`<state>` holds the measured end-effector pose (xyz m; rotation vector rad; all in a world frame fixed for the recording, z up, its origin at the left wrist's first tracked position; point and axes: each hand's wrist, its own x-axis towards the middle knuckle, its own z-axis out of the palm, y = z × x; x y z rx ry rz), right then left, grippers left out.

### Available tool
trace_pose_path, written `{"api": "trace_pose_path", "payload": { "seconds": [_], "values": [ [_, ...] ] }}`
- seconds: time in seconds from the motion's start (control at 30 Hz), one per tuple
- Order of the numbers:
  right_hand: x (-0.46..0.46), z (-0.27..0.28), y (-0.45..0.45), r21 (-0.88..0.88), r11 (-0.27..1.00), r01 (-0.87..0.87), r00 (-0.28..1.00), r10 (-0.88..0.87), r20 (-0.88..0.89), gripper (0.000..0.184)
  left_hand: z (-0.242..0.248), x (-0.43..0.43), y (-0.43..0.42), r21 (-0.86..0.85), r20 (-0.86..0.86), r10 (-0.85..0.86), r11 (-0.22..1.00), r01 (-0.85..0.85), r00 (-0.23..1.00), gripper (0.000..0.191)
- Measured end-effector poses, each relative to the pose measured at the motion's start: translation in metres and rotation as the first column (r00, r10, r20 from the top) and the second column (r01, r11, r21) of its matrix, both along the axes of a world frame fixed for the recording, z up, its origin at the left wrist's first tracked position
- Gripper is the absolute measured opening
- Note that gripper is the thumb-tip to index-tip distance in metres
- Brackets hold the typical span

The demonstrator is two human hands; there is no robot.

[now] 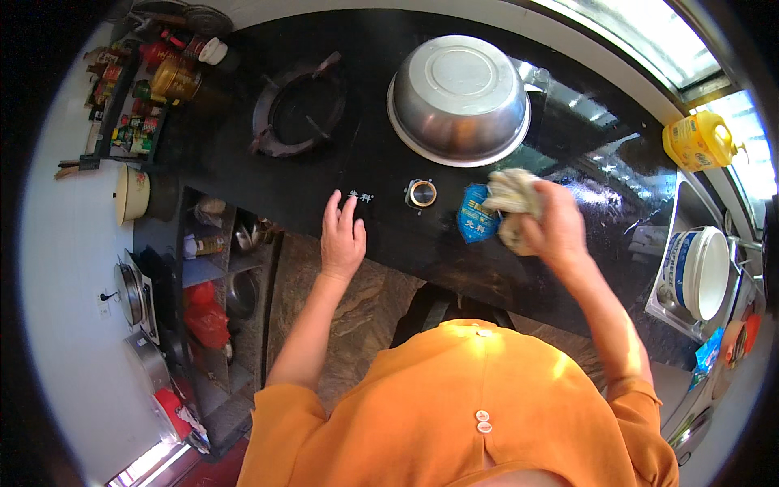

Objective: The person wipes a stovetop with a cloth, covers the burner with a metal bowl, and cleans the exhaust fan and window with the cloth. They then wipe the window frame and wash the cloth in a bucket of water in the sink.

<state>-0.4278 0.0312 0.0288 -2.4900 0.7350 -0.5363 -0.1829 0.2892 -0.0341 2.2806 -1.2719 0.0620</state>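
Observation:
A crumpled pale cloth (514, 192) is gripped in my right hand (558, 222), over the glossy black glass cooktop (389, 237). The cloth overlaps the right side of a blue sticker (475, 216) on the glass. My left hand (342, 240) is at the cooktop's front edge, fingers a little apart and holding nothing; whether it touches the glass I cannot tell. Between my hands sits a round control knob (423, 193) with a gold-coloured rim. Behind the knob, a large steel basin (459, 97) lies upside down.
A pan support ring (298, 112) stands at the back left, near a rack of seasoning jars and packets (137, 115). To the right are a yellow pump bottle (700, 141) and a white bucket (700, 274) at the sink (663, 310). Open shelves (207, 268) hold pots at left.

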Motion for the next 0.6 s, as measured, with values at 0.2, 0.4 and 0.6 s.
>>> {"api": "trace_pose_path", "payload": {
  "seconds": [0.2, 0.4, 0.6],
  "values": [
    [0.087, -0.053, 0.032, -0.37, 0.925, -0.084, 0.992, 0.043, -0.118, 0.044, -0.021, -0.019, -0.008, -0.05, -0.02, 0.079, 0.996, -0.08, 0.997, 0.037],
    [0.044, -0.061, 0.085, -0.281, 0.898, -0.338, 0.941, 0.313, -0.13, 0.048, -0.043, -0.021, -0.017, -0.074, -0.064, 0.308, 0.947, -0.312, 0.949, 0.04],
    [0.078, -0.067, 0.106, -0.297, 0.875, -0.383, 0.923, 0.354, -0.149, 0.042, -0.047, -0.026, -0.036, 0.029, 0.121, 0.274, 0.96, -0.28, 0.954, 0.039]
  ]
}}
